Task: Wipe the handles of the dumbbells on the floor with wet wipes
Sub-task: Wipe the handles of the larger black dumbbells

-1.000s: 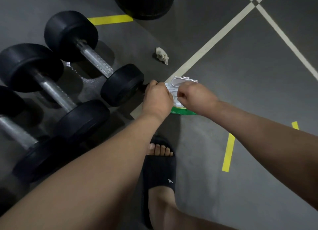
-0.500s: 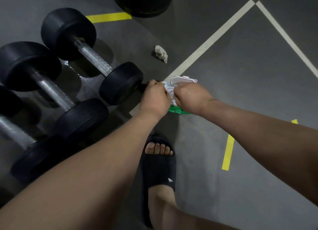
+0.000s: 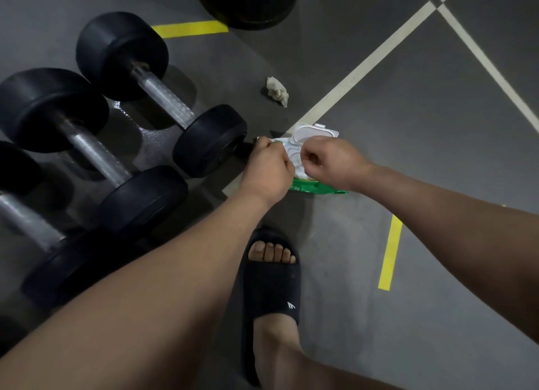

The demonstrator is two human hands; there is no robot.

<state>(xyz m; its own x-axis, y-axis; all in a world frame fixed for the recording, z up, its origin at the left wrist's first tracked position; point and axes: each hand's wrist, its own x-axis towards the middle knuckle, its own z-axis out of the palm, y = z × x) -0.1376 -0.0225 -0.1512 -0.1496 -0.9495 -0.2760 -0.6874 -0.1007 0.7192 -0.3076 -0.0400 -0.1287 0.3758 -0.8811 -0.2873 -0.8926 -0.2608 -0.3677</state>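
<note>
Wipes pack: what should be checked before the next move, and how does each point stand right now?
1. lid flipped open: ok.
2. wet wipes pack steadied on the floor: ok, the left hand grips its edge.
3. fresh wipe pinched by the right hand: cannot tell, its curled fingers hide the opening.
4. dumbbell handles exposed and reachable: ok.
5. crumpled used wipe out of the way: ok, it lies apart from the dumbbells.

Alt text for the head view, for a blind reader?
The left hand holds a green wet-wipe pack, lid open, on the grey floor while the right hand pinches at its opening. Three dumbbells lie to the left; a crumpled wipe lies beyond.
</note>
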